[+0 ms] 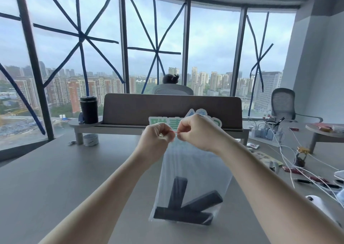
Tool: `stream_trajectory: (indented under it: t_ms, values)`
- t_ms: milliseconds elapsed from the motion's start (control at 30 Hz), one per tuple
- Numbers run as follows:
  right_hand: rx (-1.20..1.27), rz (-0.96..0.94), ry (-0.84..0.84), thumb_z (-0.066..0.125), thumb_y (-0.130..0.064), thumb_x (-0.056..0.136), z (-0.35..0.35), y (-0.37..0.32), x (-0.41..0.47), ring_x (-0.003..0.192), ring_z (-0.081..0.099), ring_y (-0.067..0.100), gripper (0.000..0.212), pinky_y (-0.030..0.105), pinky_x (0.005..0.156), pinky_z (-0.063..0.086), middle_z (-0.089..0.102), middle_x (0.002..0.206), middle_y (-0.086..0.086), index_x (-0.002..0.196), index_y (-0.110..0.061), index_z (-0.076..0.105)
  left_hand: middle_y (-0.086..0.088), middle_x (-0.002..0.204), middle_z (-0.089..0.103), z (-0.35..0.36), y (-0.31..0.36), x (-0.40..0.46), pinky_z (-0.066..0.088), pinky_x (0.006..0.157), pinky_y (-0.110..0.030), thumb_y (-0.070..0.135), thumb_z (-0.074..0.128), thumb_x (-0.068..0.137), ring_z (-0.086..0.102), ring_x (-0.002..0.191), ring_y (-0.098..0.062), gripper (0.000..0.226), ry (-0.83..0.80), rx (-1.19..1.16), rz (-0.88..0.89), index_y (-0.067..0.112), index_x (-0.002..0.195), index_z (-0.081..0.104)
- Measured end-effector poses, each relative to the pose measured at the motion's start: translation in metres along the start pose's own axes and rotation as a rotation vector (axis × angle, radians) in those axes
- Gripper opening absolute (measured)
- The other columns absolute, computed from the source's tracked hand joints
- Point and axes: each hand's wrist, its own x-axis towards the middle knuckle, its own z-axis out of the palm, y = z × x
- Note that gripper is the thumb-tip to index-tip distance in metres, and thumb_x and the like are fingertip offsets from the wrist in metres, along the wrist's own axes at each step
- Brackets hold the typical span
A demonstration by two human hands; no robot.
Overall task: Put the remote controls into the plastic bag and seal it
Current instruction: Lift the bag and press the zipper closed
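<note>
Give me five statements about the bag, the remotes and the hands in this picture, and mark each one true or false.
1. Three dark remote controls lie at the bottom of the plastic bag. True.
2. The left hand and right hand both pinch the bag's top edge. True.
3. One remote is still on the table outside the bag. False: all the remotes in view are inside the bag.
4. The black tumbler stands to the right of the hands. False: it stands on the shelf to their left.
5. The bag lies flat on the table. False: it is held up, hanging from the hands.
</note>
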Motion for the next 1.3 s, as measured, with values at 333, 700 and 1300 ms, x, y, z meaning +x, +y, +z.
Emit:
stream_trajectory:
  t_ms: [333,700,1300]
  values:
    - [-0.234,0.043,0.094,0.056,-0.034,0.092,0.003,0.027,-0.017,0.086,0.062,0.023,0.019,0.034,0.074,0.047,0.069,0.087,-0.007,0.084,-0.022,0.067,0.0,0.064,0.061,-0.024,-0.023,0.006,0.042,0.058,-0.028,0.01,0.063,0.08,0.049,0.058,-0.015,0.011,0.301,0.086,0.03,0.011,0.07,0.065]
    - [-0.297,0.004,0.037,0.05,-0.023,0.094,0.004,0.036,-0.027,0.088,0.059,0.024,0.015,0.036,0.079,0.047,0.061,0.091,-0.008,0.084,-0.02,0.061,0.004,0.052,0.052,-0.06,-0.048,0.008,0.035,0.051,-0.026,0.009,0.063,0.081,0.042,0.049,-0.012,0.012,0.376,0.01,-0.024,0.01,0.069,0.065]
    - [-0.049,0.035,0.159,0.06,-0.026,0.094,0.072,0.016,0.06,0.066,0.061,0.023,0.024,0.03,0.057,0.046,0.063,0.066,-0.001,0.076,-0.01,0.062,-0.002,0.08,0.062,-0.123,-0.103,0.044,0.05,0.043,-0.025,0.006,0.052,0.089,0.063,0.043,-0.009,0.019,0.331,-0.12,-0.202,0.016,0.073,0.056]
